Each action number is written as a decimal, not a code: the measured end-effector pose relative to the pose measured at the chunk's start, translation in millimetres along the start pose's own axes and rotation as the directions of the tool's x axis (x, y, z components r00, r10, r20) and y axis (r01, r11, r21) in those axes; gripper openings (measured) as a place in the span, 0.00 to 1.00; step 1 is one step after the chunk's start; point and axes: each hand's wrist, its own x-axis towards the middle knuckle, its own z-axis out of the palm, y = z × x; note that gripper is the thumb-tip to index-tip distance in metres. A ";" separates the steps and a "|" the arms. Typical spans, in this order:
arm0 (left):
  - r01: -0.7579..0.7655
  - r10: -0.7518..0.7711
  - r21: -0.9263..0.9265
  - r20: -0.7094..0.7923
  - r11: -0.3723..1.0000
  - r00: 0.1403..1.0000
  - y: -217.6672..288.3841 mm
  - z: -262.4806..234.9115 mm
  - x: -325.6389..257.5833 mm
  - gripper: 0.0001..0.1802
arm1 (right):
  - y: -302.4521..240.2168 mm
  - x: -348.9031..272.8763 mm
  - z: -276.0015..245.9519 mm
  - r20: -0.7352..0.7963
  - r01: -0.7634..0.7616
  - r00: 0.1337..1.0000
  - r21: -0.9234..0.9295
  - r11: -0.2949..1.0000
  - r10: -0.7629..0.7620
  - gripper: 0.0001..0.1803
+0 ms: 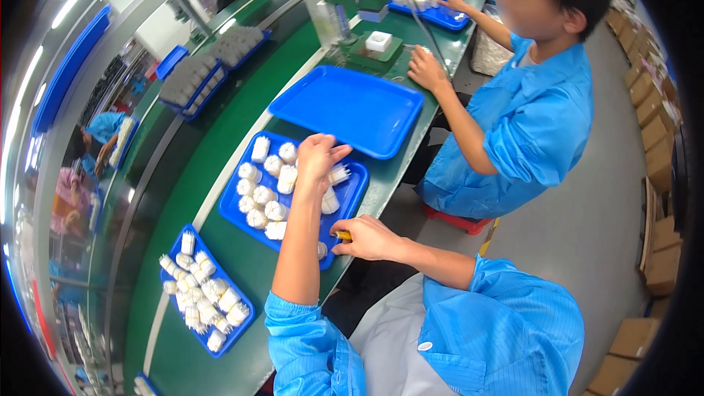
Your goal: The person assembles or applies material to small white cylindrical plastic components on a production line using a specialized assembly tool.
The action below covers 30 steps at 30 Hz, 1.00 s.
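My left hand (317, 159) reaches over a blue tray (354, 189) of white bristled cylindrical parts (265, 198), its fingers pinched on one white part (339, 174) at the tray's right side. My right hand (364, 238) rests at the near edge of the green bench, closed on a small yellow tool (342, 235). A second blue tray (171, 257) with more white parts (202, 295) lies to the left, nearer to me.
An empty blue tray (350, 106) lies beyond mine. A co-worker in a blue coat (528, 132) sits on the right, one hand (427, 70) by a green fixture with a white block (378, 41). Further trays line the conveyor (220, 132). Cardboard boxes (656, 139) stand right.
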 end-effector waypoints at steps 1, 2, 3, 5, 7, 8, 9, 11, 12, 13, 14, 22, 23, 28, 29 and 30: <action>0.021 -0.021 0.057 -0.014 0.998 1.000 2.8 5.7 -6.1 0.16 | 1.9 0.0 -0.7 0.008 -0.001 1.000 0.010 1.000 0.001 0.24; -0.028 0.037 0.149 -0.056 0.988 0.998 4.8 13.0 -11.4 0.17 | 6.3 0.8 -1.3 -0.009 -0.002 1.000 -0.012 1.000 0.002 0.23; -0.064 0.089 0.244 -0.093 0.968 0.992 7.6 17.5 -18.9 0.18 | 5.2 -0.7 -4.5 -0.027 0.009 1.000 -0.014 1.000 -0.009 0.22; -0.231 0.289 0.380 -0.103 0.896 0.952 13.2 7.4 -31.1 0.18 | 5.6 0.4 -4.9 -0.014 0.005 1.000 -0.009 1.000 -0.005 0.21; -0.306 0.406 0.506 -0.097 0.806 0.909 22.3 -16.8 -44.6 0.17 | 5.3 1.7 -6.2 -0.002 0.002 1.000 0.000 1.000 -0.002 0.21; -0.332 0.470 0.558 -0.120 0.760 0.874 26.1 -32.8 -55.0 0.16 | 5.5 4.0 -5.6 0.011 -0.005 1.000 0.005 1.000 0.005 0.21; -0.352 0.527 0.607 -0.131 0.713 0.840 36.3 -39.4 -73.4 0.16 | 3.7 4.2 -7.6 0.026 -0.011 1.000 0.024 1.000 0.010 0.22; -0.363 0.541 0.675 -0.065 0.643 0.838 61.3 -40.6 -116.8 0.18 | -2.0 3.3 -12.3 0.046 -0.057 0.997 0.020 0.998 0.056 0.22; -0.375 0.535 0.710 -0.004 0.596 0.845 60.7 -50.1 -132.0 0.20 | -2.1 3.8 -11.9 0.038 -0.047 0.998 0.005 0.999 0.047 0.22; -0.384 0.536 0.773 0.069 0.504 0.841 60.0 -56.1 -145.1 0.22 | -1.8 5.8 -12.1 0.036 -0.047 0.998 0.003 0.999 0.047 0.22; -0.322 0.499 0.828 0.059 0.459 0.864 54.5 -60.0 -157.9 0.22 | 0.9 7.2 -11.1 0.023 -0.039 0.999 -0.002 0.999 0.039 0.22; 0.005 0.483 0.981 -0.098 0.191 0.870 -15.2 -62.4 -195.3 0.24 | 2.8 14.5 0.2 -0.024 -0.004 1.000 -0.037 0.999 0.003 0.20; 0.010 0.482 0.981 -0.104 0.194 0.870 -18.6 -63.9 -196.7 0.24 | 2.6 15.0 1.2 -0.019 -0.003 1.000 -0.038 0.999 0.003 0.20; -0.236 0.245 0.070 -0.365 0.969 0.898 -26.0 -82.1 -207.5 0.18 | 0.3 16.8 0.9 -0.031 -0.042 0.999 -0.014 0.999 0.042 0.23; -0.223 0.166 -0.149 -0.324 0.963 0.931 -27.2 -87.2 -214.5 0.17 | 0.2 17.0 0.6 -0.030 -0.041 0.999 -0.009 0.999 0.041 0.23; -0.224 0.165 -0.145 -0.332 0.964 0.929 -27.0 -86.3 -220.7 0.17 | 0.3 16.8 0.3 -0.022 -0.044 0.999 -0.008 0.999 0.043 0.24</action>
